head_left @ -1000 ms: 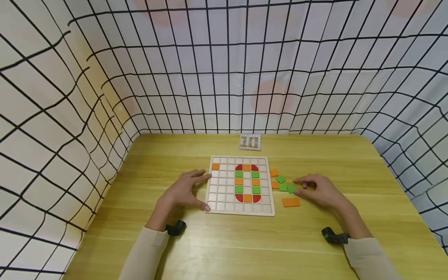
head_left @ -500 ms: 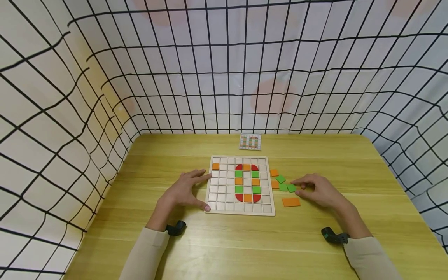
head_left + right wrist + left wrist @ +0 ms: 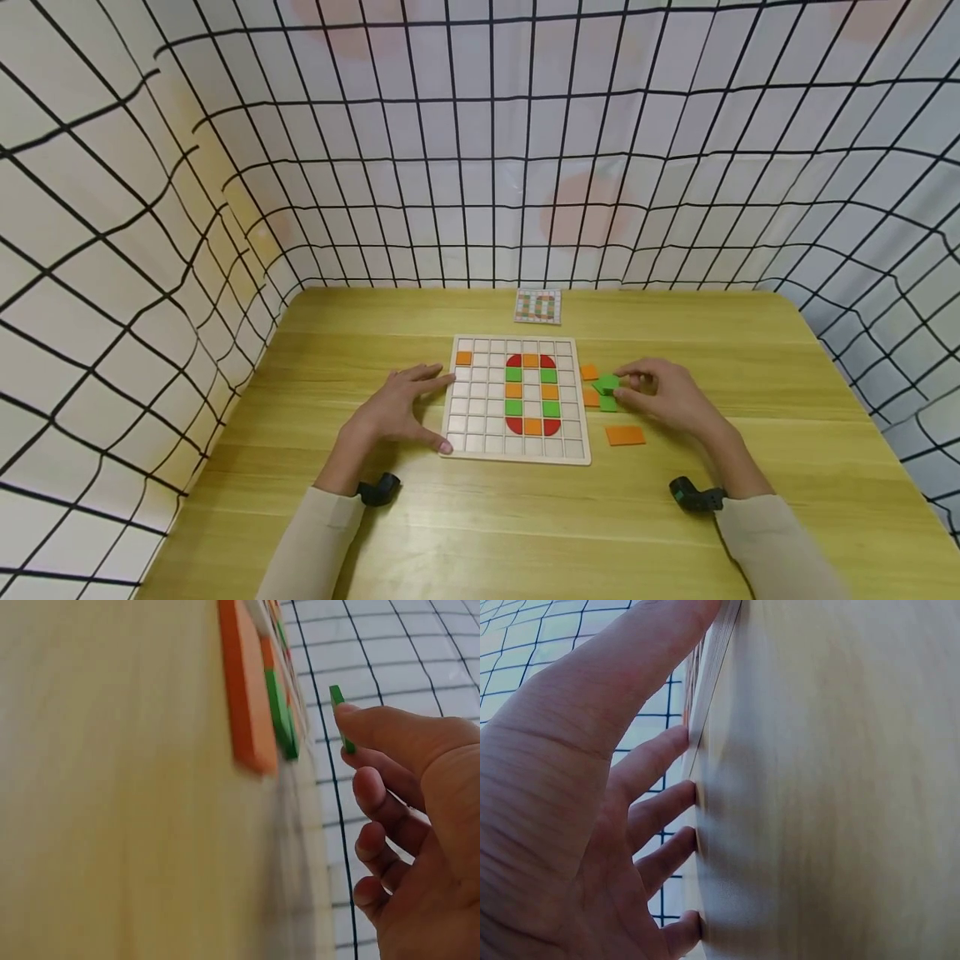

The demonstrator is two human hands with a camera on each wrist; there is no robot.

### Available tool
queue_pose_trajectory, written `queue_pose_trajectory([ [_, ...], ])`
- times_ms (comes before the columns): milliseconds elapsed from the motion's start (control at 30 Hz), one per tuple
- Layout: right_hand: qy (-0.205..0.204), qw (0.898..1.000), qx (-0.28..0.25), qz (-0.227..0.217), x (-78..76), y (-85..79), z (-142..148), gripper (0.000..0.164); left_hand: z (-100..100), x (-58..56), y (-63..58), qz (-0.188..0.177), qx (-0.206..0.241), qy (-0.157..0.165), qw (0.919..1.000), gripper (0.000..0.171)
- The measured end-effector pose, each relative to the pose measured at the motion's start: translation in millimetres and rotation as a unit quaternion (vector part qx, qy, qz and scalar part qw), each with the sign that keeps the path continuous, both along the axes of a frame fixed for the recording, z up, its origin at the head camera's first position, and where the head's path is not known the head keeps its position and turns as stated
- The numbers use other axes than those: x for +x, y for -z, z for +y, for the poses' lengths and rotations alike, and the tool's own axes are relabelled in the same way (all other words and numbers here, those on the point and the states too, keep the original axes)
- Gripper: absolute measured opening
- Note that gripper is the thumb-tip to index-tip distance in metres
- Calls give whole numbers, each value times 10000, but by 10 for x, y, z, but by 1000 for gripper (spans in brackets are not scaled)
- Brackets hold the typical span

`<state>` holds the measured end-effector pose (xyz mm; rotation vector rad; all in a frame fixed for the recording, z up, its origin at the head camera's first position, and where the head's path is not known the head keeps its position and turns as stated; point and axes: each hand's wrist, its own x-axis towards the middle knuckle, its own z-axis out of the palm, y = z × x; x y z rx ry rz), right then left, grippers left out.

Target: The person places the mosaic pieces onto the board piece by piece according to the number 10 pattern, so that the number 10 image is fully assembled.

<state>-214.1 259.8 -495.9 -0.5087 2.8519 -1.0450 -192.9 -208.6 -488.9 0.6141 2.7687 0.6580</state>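
A pale gridded board (image 3: 477,423) lies on the table, bearing a ring of red, orange and green tiles and one lone orange tile (image 3: 464,358) near its upper left. My left hand (image 3: 397,408) rests at the board's left edge, fingers spread, thumb at the lower left corner. Between thumb and index finger, my right hand (image 3: 667,396) pinches a green square tile (image 3: 337,697). In the right wrist view that tile is raised off the table. Below it in the head view lie loose green tiles (image 3: 608,405) and orange tiles (image 3: 589,372), partly covered by the held one.
An orange rectangular tile (image 3: 626,436) lies right of the board, nearer the person. Behind the board is a small printed card (image 3: 537,307) with a coloured grid pattern. A white wall with black grid lines (image 3: 480,183) surrounds the table's far side and both sides.
My right hand has picked up the rightmost green tile and moved it left, over the other loose tiles. The left hand stays at the board's edge. The head view has shifted slightly.
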Motion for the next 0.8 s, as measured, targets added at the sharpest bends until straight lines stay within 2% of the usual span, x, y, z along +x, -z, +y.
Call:
queue_pose_trajectory([
  [267,-45,9996,-213,202,-140,-43,-421,29,2,-6,24,36,16,-21,10000,117],
  [633,-186,9978,-637,33,-303,-100,-1087,27,3,-1,13,33,-18,-32,10000,117],
  [800,-231,9975,-673,-27,-389,-65,-1347,28,5,-1,6,27,-2,-57,10000,117],
])
